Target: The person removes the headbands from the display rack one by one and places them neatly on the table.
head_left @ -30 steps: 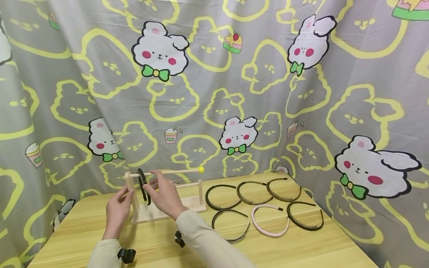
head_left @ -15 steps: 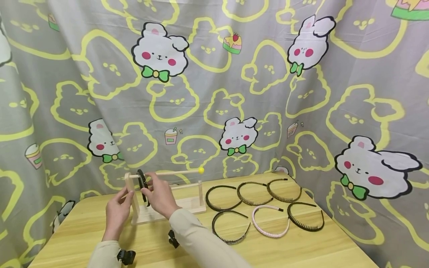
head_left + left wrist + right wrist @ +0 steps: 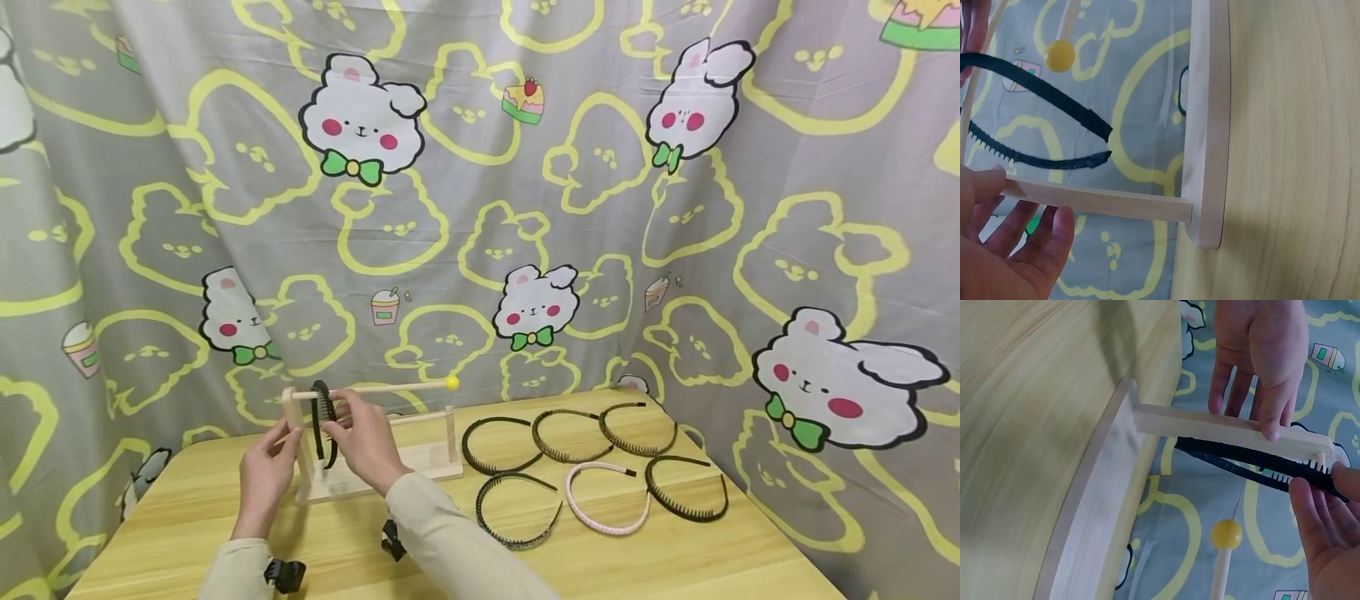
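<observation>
My left hand (image 3: 266, 471) pinches the left upright (image 3: 1116, 203) of a light wooden stand (image 3: 431, 462), thumb on one face and fingers on the other. My right hand (image 3: 367, 437) holds a black toothed headband (image 3: 324, 404) by its curved band, near the upper rod (image 3: 405, 387). Close to the upright, the headband hangs with both ends (image 3: 1100, 131) pointing down toward the stand's base. Its teeth (image 3: 1316, 467) show beside my right fingertips in the right wrist view. A yellow ball (image 3: 452, 383) caps the rod's free end.
Several headbands lie on the wooden table to the right in two rows, among them a pink one (image 3: 607, 500) and a dark one (image 3: 686, 492). A lower rod (image 3: 423, 415) runs to a short post at the stand's right. A patterned grey curtain (image 3: 465, 208) hangs behind.
The headband in my right hand has turned slightly, so its two sides now show farther apart. My left hand keeps its hold on the upright.
</observation>
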Motion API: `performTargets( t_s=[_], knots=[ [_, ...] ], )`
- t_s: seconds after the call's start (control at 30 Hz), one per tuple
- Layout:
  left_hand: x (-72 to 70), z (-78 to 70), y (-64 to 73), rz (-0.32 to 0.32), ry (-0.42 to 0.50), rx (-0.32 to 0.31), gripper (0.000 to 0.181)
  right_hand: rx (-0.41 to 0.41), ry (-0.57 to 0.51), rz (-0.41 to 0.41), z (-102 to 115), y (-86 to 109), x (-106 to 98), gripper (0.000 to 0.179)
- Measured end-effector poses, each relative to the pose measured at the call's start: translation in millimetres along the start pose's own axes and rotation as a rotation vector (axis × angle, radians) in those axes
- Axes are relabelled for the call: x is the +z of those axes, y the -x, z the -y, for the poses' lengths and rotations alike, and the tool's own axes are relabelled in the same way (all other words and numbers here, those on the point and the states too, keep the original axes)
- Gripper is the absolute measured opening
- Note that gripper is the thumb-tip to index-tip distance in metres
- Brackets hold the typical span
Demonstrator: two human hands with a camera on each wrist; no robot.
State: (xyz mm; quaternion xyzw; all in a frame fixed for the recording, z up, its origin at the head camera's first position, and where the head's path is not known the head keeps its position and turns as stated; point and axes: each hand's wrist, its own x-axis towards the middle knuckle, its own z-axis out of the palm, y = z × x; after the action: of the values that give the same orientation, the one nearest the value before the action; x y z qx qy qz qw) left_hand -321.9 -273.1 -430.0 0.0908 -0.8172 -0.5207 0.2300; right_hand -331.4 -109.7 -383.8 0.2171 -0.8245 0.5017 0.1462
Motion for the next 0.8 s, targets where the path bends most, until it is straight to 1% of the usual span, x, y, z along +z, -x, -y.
performTargets(
  t_s=[0.2,0.33,0.43,0.67,0.8],
  knots=[
    [0.3,1.3,0.4,-0.001,-0.004,-0.007,0.052,-0.023,-0.014,-0.02,-5,5.2,-9,0.04],
    [0.8,1.9,0.3,0.006,-0.024,-0.006,0.053,-0.03,-0.035,-0.033,-9,6.3,-16,0.039],
    [0.6,1.5,0.3,0.008,-0.034,-0.007,0.053,-0.023,-0.064,-0.048,-11,6.7,-21,0.039],
    [-0.5,1.1,0.2,0.009,0.001,-0.01,0.053,0.005,-0.097,-0.078,-18,10.9,-31,0.039],
    [0.0,1.5,0.8,0.008,-0.003,-0.003,0.053,0.005,-0.125,-0.094,-26,14.7,-39,0.04]
  ],
)
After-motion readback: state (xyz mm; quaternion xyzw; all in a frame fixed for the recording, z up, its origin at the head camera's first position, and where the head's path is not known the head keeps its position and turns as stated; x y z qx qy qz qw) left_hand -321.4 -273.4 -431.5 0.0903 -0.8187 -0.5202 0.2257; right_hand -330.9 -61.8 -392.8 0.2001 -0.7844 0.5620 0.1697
